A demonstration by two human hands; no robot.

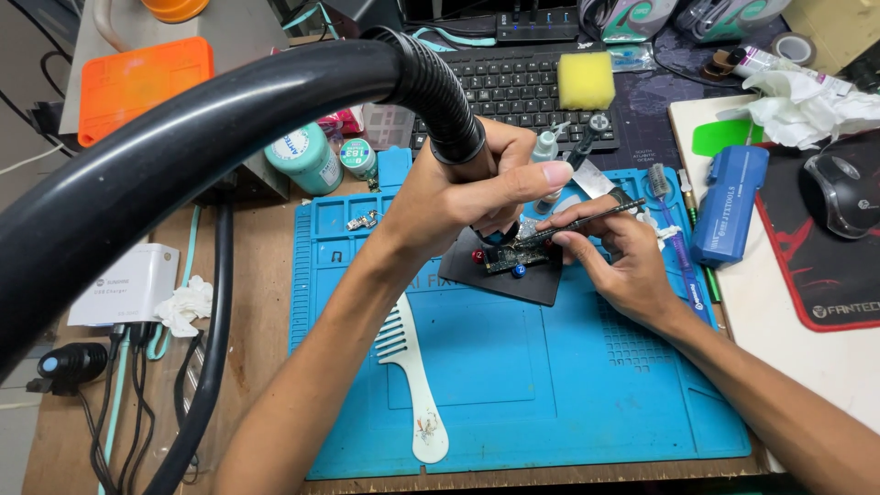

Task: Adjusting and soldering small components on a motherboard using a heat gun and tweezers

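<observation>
My left hand [463,197] grips the handle of a hot-air tool whose thick black ribbed hose [275,92] arcs up and to the left across the view. Its nozzle end points down at a small green circuit board [513,257]. The board is clamped on a black holder plate [504,280] with red and blue knobs. My right hand [619,261] holds thin metal tweezers [587,220], their tips touching the board. Everything sits on a blue silicone work mat [513,385].
A white wide-tooth comb [412,376] lies on the mat. Behind are a black keyboard [513,87] with a yellow sponge [587,80], teal jars [305,158], a blue tool case [731,203], a mouse [841,192], crumpled tissues [807,105] and a white charger box [128,284] at left.
</observation>
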